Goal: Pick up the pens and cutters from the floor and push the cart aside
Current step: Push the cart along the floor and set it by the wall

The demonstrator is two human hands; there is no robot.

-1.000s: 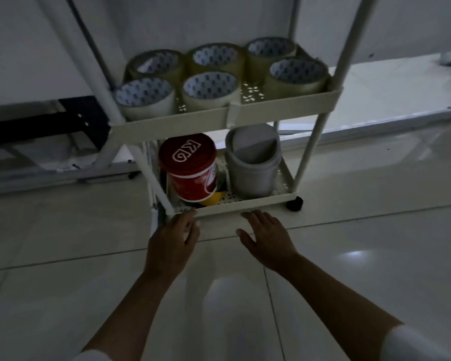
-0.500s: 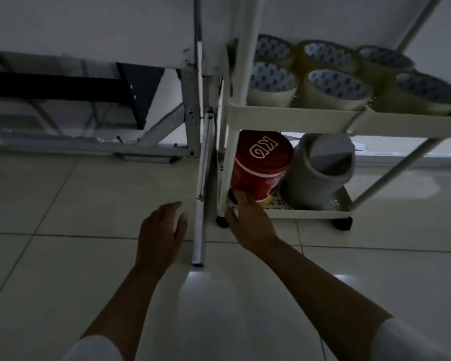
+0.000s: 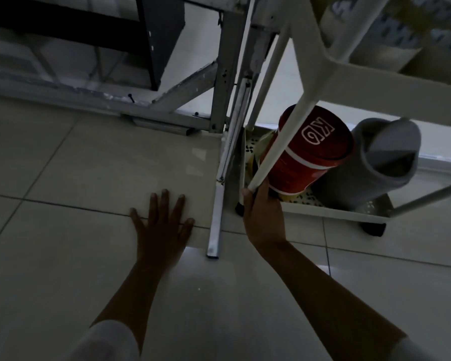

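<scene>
The white wheeled cart (image 3: 331, 211) stands at the right, with a red tin (image 3: 310, 152) and a grey tub (image 3: 375, 162) on its bottom shelf. My right hand (image 3: 264, 217) rests against the cart's near left corner at the foot of its white post; whether the fingers wrap the post I cannot tell. My left hand (image 3: 163, 222) lies flat on the tiled floor with its fingers spread, holding nothing. No pens or cutters show on the floor.
A grey metal frame (image 3: 220, 105) stands behind the floor space, and one of its bars (image 3: 218, 212) runs along the floor between my hands. Tape rolls (image 3: 391, 24) fill the cart's upper shelf. Black castors (image 3: 372, 229) sit under the cart.
The view has swung left and closer to the floor. My left hand has come down flat on the tile. My right hand has shifted from the cart's front edge to its left corner.
</scene>
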